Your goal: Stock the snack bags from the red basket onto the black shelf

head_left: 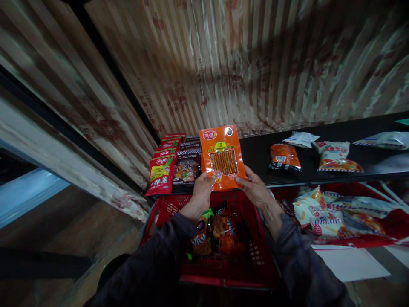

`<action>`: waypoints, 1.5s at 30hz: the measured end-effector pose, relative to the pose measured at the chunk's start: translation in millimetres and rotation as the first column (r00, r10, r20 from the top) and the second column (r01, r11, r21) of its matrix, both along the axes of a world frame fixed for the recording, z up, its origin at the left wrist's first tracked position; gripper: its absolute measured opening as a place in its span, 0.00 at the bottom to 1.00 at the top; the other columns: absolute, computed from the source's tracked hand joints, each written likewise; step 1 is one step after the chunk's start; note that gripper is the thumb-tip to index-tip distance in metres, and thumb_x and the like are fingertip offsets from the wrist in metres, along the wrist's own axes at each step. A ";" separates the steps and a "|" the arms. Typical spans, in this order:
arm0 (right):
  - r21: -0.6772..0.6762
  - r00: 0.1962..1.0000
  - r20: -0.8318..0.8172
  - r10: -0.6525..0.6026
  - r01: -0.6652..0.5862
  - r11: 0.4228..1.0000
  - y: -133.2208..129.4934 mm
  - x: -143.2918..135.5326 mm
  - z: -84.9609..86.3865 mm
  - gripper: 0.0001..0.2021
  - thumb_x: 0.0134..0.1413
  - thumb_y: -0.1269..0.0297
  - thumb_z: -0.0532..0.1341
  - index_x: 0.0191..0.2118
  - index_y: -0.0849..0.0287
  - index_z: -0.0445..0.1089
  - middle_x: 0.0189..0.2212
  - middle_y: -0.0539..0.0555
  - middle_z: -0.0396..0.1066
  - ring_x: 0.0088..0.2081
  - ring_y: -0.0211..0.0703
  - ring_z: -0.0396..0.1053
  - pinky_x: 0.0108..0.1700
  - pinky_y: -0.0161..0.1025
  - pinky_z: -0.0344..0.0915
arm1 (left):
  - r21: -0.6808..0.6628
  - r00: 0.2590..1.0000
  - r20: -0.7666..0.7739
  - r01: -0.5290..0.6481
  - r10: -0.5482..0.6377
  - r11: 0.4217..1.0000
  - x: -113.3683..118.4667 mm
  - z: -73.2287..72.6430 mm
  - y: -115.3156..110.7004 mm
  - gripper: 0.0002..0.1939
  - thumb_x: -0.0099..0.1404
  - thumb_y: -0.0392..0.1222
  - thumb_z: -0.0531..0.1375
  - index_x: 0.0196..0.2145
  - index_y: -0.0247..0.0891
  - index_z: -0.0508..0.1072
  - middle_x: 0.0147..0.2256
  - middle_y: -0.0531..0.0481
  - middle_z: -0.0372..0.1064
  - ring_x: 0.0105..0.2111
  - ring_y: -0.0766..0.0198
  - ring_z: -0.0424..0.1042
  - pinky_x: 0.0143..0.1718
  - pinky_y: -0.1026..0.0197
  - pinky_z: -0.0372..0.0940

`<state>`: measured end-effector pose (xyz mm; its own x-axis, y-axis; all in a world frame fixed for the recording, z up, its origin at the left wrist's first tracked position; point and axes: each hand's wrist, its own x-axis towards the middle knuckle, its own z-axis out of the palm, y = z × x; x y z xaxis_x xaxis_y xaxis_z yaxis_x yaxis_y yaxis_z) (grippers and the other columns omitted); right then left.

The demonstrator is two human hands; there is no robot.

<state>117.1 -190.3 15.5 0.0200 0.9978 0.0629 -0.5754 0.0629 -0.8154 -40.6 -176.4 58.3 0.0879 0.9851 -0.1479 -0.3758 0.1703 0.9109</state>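
Between my two hands I hold an orange snack packet [223, 162] upright, its front facing me, with brown sticks showing through a clear window. My left hand [202, 192] pinches its lower left corner, and my right hand [254, 186] grips the lower right corner. The packet is over the front edge of the black shelf [255, 166]. Just left of it stand dark snack packets [186, 168] in a row, and red snack packets [161, 170] beside those. Below my hands is a red shopping basket [223, 275] with several orange and black snack bags [223, 228] inside.
On the shelf to the right lie an orange and black bag [284, 156], a white and orange bag [338, 156] and other white bags. A second red basket [391, 226] at right holds several white snack bags [319, 213]. A corrugated wall [223, 64] rises behind the shelf.
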 end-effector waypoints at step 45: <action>-0.070 0.990 -0.071 -0.123 0.118 0.991 -1.2 -3.9 4.3 0.19 0.34 0.60 0.75 0.38 0.51 0.78 0.36 0.48 0.81 0.42 0.52 0.77 0.47 0.47 0.73 | 0.213 0.866 -0.395 -0.237 0.305 0.948 4.1 4.0 7.0 0.22 0.53 0.29 0.61 0.47 0.38 0.70 0.43 0.44 0.75 0.43 0.59 0.74 0.51 0.54 0.66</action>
